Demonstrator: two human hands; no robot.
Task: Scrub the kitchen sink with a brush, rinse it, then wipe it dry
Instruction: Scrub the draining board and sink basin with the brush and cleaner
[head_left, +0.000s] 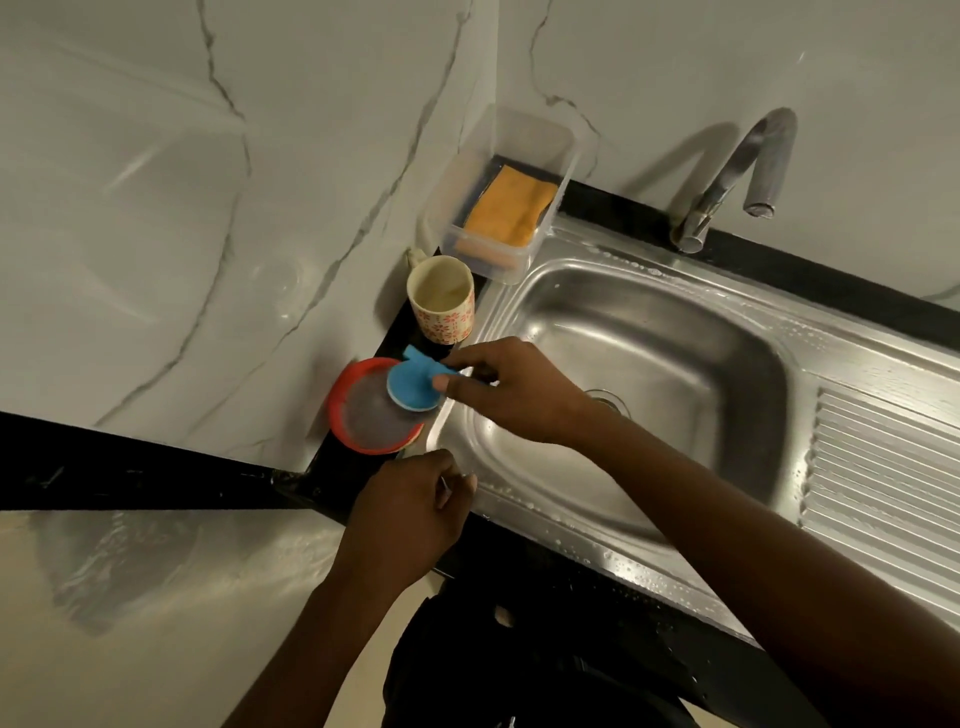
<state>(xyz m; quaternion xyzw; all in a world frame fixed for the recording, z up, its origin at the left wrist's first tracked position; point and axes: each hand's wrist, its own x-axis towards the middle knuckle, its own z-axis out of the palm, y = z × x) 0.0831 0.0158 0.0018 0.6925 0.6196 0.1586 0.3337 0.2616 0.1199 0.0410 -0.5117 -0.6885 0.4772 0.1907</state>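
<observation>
Marble-veined wall tiles and a glossy black counter frame a wet stainless-steel sink (675, 358) with a ribbed drainboard.
At centre left, the right hand (514, 395) pinches the fin-shaped handle of a round blue scrub brush (410, 387), which overlaps a red-rimmed round tub (363, 421) just left of the basin. The left hand (415, 514) curls at the sink's lower-left corner; whether it grips anything, I cannot tell. A floral cup (441, 306) stands behind.
</observation>
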